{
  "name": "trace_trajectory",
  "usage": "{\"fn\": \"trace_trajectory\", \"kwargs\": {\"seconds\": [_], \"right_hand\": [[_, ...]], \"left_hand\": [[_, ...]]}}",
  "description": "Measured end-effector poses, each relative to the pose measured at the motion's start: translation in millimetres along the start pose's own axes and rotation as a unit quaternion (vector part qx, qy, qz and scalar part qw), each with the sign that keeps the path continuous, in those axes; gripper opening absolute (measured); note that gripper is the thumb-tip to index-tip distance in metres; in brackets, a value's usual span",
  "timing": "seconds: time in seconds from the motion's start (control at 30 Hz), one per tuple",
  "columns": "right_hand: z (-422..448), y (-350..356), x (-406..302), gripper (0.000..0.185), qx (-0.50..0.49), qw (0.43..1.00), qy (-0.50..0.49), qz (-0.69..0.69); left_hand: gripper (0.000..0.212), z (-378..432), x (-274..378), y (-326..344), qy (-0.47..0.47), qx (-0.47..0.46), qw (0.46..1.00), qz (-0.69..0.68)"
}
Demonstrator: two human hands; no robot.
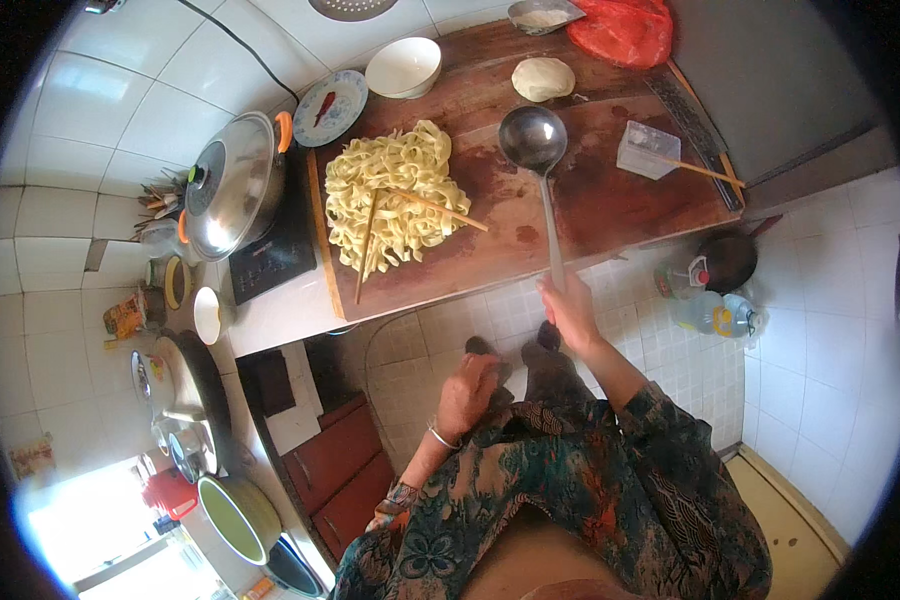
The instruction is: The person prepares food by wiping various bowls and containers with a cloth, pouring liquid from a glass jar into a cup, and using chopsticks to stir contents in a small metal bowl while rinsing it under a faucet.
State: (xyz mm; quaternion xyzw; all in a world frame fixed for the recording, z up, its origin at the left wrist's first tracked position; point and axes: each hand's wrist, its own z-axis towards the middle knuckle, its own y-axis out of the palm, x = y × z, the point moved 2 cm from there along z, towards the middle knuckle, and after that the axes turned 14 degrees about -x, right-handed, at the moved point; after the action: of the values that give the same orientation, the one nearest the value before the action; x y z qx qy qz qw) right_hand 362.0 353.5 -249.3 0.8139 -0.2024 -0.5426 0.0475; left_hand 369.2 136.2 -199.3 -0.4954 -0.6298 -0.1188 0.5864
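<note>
My right hand (568,306) grips the handle end of a metal ladle (533,139), whose bowl hangs over or rests on the wooden board (592,217); which of the two cannot be told. Loosely curled near my waist, my left hand (471,390) shows no object, though its fingers are partly hidden. Flat noodles (401,180) lie in a heap on the board's left part, with a pair of chopsticks (368,244) across them. Behind the ladle is a lump of dough (543,79). A clear plastic container (648,151) with a stick in it sits to the right.
Left of the board, a lidded steel pot (236,184) stands on a black cooktop (274,262). A white bowl (404,67) and a patterned plate (330,109) with dried chili are at the back. A cleaver-like dark blade (682,120) lies right; plastic bottles (709,313) stand on the floor.
</note>
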Motion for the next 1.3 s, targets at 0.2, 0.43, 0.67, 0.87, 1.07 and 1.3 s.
{"fn": "trace_trajectory", "kwargs": {"seconds": [0.2,0.43,0.67,0.87,1.07,1.3], "right_hand": [[42,-4,-3,0.024,-0.047,0.988,-0.014,-0.144],[106,12,-39,0.032,-0.151,0.956,0.024,-0.251],[46,-86,-84,0.035,0.131,0.93,-0.19,-0.286],[56,-196,-122,0.079,0.199,0.945,-0.159,-0.203],[74,-192,-148,0.075,0.062,0.964,-0.183,-0.183],[59,-168,-146,0.054,0.076,0.93,-0.173,-0.315]], "left_hand": [[0.02,20,5,9,-0.023,-0.024,0.999,-0.01],[0.019,59,6,3,0.053,-0.068,0.996,0.004],[0.02,68,-10,-18,0.079,-0.061,0.994,0.04],[0.017,66,-26,-15,0.062,-0.061,0.996,0.027],[0.018,62,-10,-16,0.031,-0.063,0.997,0.013],[0.018,53,6,3,-0.007,-0.051,0.998,-0.023]]}}
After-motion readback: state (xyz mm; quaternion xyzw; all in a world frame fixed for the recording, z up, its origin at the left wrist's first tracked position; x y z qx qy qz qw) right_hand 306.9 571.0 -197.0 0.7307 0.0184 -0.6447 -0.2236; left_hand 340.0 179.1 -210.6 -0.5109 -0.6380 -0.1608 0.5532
